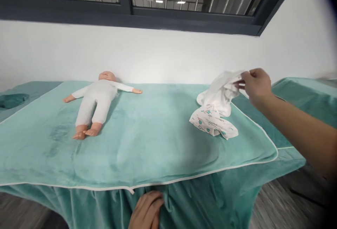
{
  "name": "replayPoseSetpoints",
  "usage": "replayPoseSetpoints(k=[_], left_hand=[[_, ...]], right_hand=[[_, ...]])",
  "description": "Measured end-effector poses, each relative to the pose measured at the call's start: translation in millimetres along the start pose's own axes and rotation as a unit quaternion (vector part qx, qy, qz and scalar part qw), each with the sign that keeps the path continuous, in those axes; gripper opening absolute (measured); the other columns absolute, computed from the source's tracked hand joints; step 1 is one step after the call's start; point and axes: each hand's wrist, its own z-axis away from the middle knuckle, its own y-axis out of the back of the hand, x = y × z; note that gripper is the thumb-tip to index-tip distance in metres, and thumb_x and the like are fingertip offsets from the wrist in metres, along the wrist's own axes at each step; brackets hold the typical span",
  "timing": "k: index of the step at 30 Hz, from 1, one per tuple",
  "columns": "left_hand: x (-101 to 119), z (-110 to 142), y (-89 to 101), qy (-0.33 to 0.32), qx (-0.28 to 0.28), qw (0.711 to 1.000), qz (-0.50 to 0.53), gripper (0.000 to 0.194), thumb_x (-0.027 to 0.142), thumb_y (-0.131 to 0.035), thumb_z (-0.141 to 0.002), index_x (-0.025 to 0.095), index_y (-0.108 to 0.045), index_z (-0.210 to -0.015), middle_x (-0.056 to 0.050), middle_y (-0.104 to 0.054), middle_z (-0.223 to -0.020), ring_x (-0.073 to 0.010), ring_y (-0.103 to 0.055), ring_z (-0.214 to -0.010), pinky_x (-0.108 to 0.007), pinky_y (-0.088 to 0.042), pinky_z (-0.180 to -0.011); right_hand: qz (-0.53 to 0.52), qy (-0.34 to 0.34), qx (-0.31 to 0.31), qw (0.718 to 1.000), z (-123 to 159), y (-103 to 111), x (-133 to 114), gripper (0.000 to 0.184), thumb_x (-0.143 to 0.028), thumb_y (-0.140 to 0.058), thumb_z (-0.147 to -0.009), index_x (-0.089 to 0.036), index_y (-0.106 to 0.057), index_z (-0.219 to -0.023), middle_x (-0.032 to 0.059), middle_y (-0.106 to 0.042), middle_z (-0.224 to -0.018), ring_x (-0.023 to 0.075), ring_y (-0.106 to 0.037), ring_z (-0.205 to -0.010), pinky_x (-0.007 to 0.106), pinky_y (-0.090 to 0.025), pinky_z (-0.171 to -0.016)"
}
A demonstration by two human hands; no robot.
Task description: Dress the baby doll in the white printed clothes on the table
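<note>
In the head view, the right hand (pixel 259 83) pinches the white clothes (pixel 219 93), which droop below its fingers onto the green mat (pixel 158 134), so gentle, high lifting suits them; the left hand's (pixel 147 209) fingers curl together, grip unclear.

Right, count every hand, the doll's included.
4: your right hand, holding white cloth; your left hand, at the near edge of the green mat; the baby doll's two hands, on its outspread arms.
</note>
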Motion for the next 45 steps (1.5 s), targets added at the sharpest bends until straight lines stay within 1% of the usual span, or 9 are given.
replayPoseSetpoints(k=[8, 11, 16, 21, 25, 31, 35, 39, 45], left_hand=[[8, -138, -6.1, 0.209, 0.002, 0.952, 0.225, 0.034, 0.033, -0.052, -0.097, 0.025, -0.057, -0.129, -0.010, -0.067, -0.129, -0.0224, -0.065, -0.117, -0.043, -0.054, -0.103], [-7, -186, 14.3, 0.244, 0.080, 0.918, 0.301, 0.049, 0.037, -0.059, -0.093, 0.024, -0.046, -0.138, -0.014, -0.059, -0.138, -0.0225, -0.064, -0.119, -0.042, -0.054, -0.100], [-38, -236, 71.9, 0.174, 0.288, 0.937, 0.097, 0.086, 0.033, -0.075, -0.077, 0.022, -0.031, -0.150, -0.018, -0.031, -0.157, -0.0303, -0.036, -0.145, -0.047, -0.040, -0.113], [-57, -242, 103.1, 0.268, 0.104, 0.946, 0.152, 0.033, 0.035, -0.063, -0.081, 0.017, -0.067, -0.109, -0.006, -0.071, -0.107, -0.0249, -0.063, -0.102, -0.035, -0.049, -0.089], [-61, -233, 121.7, 0.321, 0.200, 0.901, 0.211, 0.022, 0.030, -0.065, -0.076, 0.018, -0.067, -0.095, -0.001, -0.070, -0.092, -0.0169, -0.060, -0.081, -0.026, -0.046, -0.074], [-33, -240, 155.6, 0.255, 0.188, 0.939, 0.137, 0.010, 0.024, -0.062, -0.080, 0.020, -0.059, -0.088, 0.002, -0.062, -0.079, -0.0142, -0.054, -0.071, -0.025, -0.043, -0.065], [-4, -249, 163.8, 0.035, 0.115, 0.991, 0.055, 0.010, 0.013, -0.056, -0.084, 0.020, -0.062, -0.083, -0.001, -0.065, -0.092, -0.0156, -0.060, -0.088, -0.029, -0.047, -0.080], [11, -256, 176.5, -0.059, 0.124, 0.990, 0.019, 0.017, 0.008, -0.053, -0.085, 0.021, -0.064, -0.080, -0.003, -0.064, -0.100, -0.0163, -0.061, -0.095, -0.030, -0.048, -0.081], [6, -263, 191.9, -0.035, 0.219, 0.970, -0.094, 0.024, 0.003, -0.045, -0.084, 0.021, -0.060, -0.090, -0.003, -0.065, -0.095, -0.0182, -0.060, -0.095, -0.032, -0.048, -0.082]], right_hand=[[-0.183, 0.136, -0.082, 0.970, 10, -27, -129, 0.009, -0.026, -0.043, -0.099, -0.020, -0.039, -0.092, 0.0052, -0.061, -0.105, 0.0105, -0.067, -0.089, 0.027, -0.049, -0.072], [-0.256, 0.176, -0.221, 0.924, 55, -31, -151, 0.014, -0.027, -0.049, -0.099, -0.020, -0.043, -0.088, -0.0010, -0.059, -0.091, 0.0116, -0.066, -0.086, 0.029, -0.053, -0.075], [-0.213, 0.201, -0.367, 0.883, 106, -37, -154, 0.022, -0.038, -0.059, -0.095, -0.020, -0.055, -0.085, 0.0000, -0.062, -0.088, 0.0155, -0.064, -0.088, 0.035, -0.057, -0.081], [-0.143, 0.177, -0.398, 0.889, 106, -46, -141, 0.025, -0.043, -0.061, -0.094, -0.020, -0.059, -0.084, 0.0024, -0.065, -0.089, 0.0169, -0.063, -0.086, 0.036, -0.054, -0.080], [0.056, 0.197, -0.378, 0.903, 91, -47, -118, 0.029, -0.046, -0.061, -0.092, -0.021, -0.060, -0.078, 0.0008, -0.063, -0.076, 0.0144, -0.056, -0.069, 0.030, -0.045, -0.065], [0.288, 0.227, -0.562, 0.742, 103, -56, -99, 0.024, -0.044, -0.065, -0.089, -0.022, -0.065, -0.080, 0.0026, -0.065, -0.080, 0.0165, -0.054, -0.066, 0.030, -0.037, -0.059], [0.097, 0.244, -0.562, 0.785, 135, -78, -126, 0.055, -0.058, -0.066, -0.084, -0.028, -0.056, -0.129, 0.0070, -0.060, -0.132, 0.0248, -0.058, -0.111, 0.033, -0.047, -0.081], [-0.070, 0.257, -0.596, 0.758, 155, -97, -158, 0.037, -0.054, -0.068, -0.083, -0.023, -0.062, -0.102, 0.0010, -0.064, -0.095, 0.0172, -0.058, -0.085, 0.028, -0.043, -0.069], [0.046, 0.353, -0.392, 0.849, 162, -105, -177, 0.028, -0.049, -0.050, -0.096, -0.022, -0.058, -0.090, -0.0022, -0.055, -0.071, 0.0147, -0.048, -0.067, 0.027, -0.030, -0.064]])
